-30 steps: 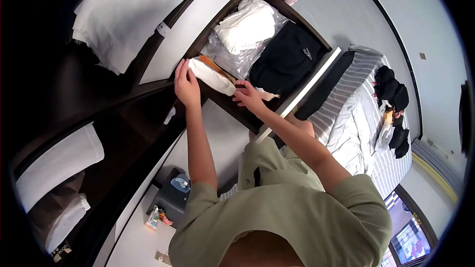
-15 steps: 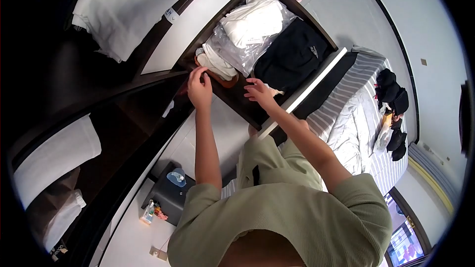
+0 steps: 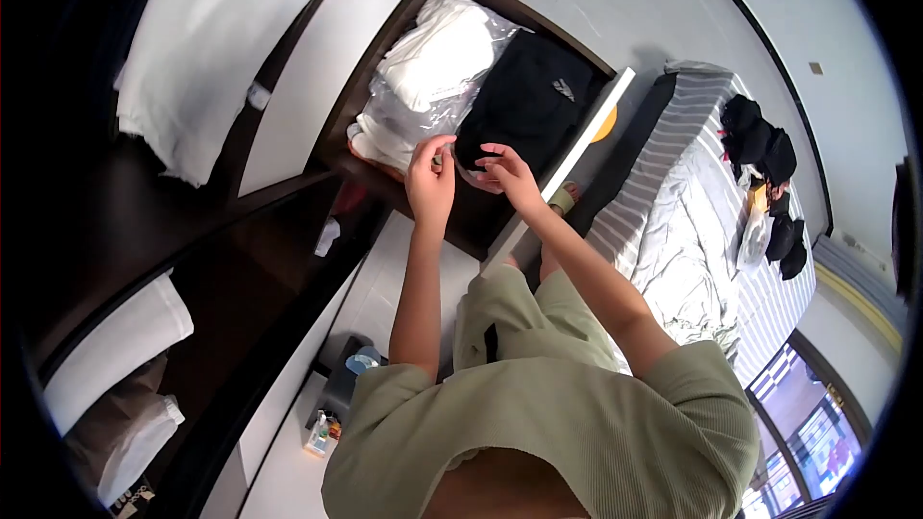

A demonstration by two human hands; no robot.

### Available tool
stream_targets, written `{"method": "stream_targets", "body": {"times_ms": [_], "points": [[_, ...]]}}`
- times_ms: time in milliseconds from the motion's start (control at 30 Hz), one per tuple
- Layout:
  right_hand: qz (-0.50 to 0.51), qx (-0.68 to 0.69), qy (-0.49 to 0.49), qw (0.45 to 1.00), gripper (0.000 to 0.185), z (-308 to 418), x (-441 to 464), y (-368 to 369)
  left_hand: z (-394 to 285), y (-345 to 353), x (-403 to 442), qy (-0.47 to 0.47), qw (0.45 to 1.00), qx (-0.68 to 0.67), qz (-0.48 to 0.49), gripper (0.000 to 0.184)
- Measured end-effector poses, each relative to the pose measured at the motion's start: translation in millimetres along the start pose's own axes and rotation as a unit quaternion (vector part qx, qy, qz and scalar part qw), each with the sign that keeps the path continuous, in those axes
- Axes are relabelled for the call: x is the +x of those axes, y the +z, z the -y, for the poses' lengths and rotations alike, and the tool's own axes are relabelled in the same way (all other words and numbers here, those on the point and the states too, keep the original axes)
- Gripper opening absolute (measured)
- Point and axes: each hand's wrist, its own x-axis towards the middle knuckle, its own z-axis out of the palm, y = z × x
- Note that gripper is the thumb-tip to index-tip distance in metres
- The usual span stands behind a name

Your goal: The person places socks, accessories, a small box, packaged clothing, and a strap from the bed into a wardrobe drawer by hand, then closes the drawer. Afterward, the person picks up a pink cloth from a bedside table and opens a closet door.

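Both my hands are over the front part of an open dark drawer (image 3: 380, 183), a short gap apart. My left hand (image 3: 431, 183) has bent fingers pointing inward, the thumb apart from them, and nothing plain to see in it. Facing it, my right hand (image 3: 508, 181) has its fingers spread and slightly curled. A thin pale edge shows between the hands; I cannot make out what it is. Just beyond my right hand lies a folded black garment (image 3: 524, 96) with a small white logo. White clothing (image 3: 442, 53) on clear plastic packaging (image 3: 418, 115) fills the drawer's other side.
The drawer's white front (image 3: 577, 154) stands out toward a bed (image 3: 673, 231) with striped bedding. Black items (image 3: 760, 139) and a plastic bag (image 3: 755, 240) lie on it. White clothes (image 3: 231, 48) hang in the wardrobe at left. A tissue box (image 3: 322, 432) is low down.
My hands have come closer together, the left moving inward over the drawer. The view has shifted, so the drawer appears further left. A pale item seen beside my right hand no longer shows clearly.
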Motion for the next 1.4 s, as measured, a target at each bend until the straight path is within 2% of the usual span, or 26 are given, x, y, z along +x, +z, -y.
{"method": "stream_targets", "body": {"times_ms": [367,900,1400], "points": [[-0.122,0.018,-0.065,0.99,0.028,66.2,-44.6,-93.0,-58.5,104.1,-7.8,0.031,0.994,-0.004,0.104,0.019],[-0.218,0.099,-0.105,0.965,0.025,116.7,-98.3,-267.8,-133.9,278.5,-38.8,0.036,0.973,0.013,0.227,0.018],[-0.36,0.183,-0.171,0.899,0.025,139.4,-153.1,-459.0,-192.0,480.0,-71.6,0.071,0.914,0.039,0.398,0.017]]}}
